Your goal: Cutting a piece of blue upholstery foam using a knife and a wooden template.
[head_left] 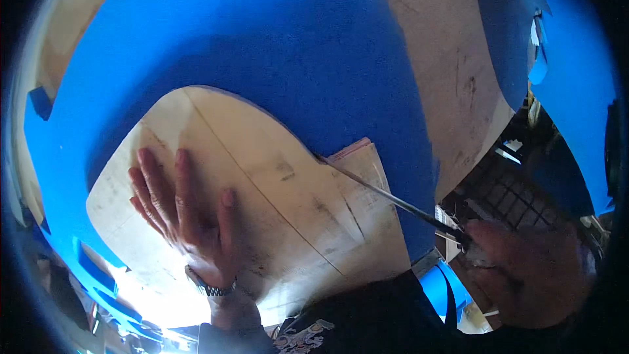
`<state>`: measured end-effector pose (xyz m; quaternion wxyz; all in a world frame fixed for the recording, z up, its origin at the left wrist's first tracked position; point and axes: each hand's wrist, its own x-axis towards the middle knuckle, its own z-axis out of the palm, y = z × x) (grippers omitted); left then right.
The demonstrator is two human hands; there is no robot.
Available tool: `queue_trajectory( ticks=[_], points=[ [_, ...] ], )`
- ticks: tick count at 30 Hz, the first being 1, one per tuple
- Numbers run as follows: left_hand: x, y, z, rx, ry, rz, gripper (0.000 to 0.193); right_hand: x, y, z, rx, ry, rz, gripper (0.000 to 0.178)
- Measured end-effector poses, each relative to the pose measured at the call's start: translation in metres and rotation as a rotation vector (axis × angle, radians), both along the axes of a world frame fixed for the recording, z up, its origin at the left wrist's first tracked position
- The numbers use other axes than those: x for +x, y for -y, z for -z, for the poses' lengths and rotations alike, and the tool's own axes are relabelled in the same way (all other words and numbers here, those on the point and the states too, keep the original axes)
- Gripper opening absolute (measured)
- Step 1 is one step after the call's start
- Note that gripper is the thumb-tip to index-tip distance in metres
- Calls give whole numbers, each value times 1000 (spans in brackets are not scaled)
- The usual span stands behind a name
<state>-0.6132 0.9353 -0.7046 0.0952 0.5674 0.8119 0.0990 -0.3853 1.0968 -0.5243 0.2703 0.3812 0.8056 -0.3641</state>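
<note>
My left hand [180, 213] lies flat with fingers spread on a pale, curved template board [275, 223] marked with thin dark lines. This board rests on a large blue sheet [282, 39]. At the lower right, my right hand [531, 272] is closed round the dark end of a long, thin metal tool [393, 200]. Its far tip meets the template's curved edge, near a small step in the outline. Whether that tip is a blade or a point cannot be made out. Shadow hides part of my right fingers.
A bare brownish board surface [452, 72] shows beside the blue sheet. More blue material [576, 85] hangs or lies at the far right. Below it is a dark grid [511, 196]. Blue offcuts [98, 275] crowd the lower left, near a bright glare.
</note>
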Motion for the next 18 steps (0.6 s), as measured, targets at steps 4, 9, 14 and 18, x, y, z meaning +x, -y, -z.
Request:
queue_trajectory(
  ticks=[4, 9, 14, 18],
  points=[
    [8, -6, 2, 24, 9, 14, 55, 12, -24, -6, -43, 266, -18, 24],
    [1, -2, -4, 41, 30, 22, 54, 14, -61, -6, 108, 120, -141, 31],
    [1, -7, -7, 96, 55, 45, 56, 50, -95, 3, 420, -161, -82, 36],
    [-3, 7, -17, 63, 3, 12, 56, 9, -96, 95, -37, -1059, 157, 35]
  ],
)
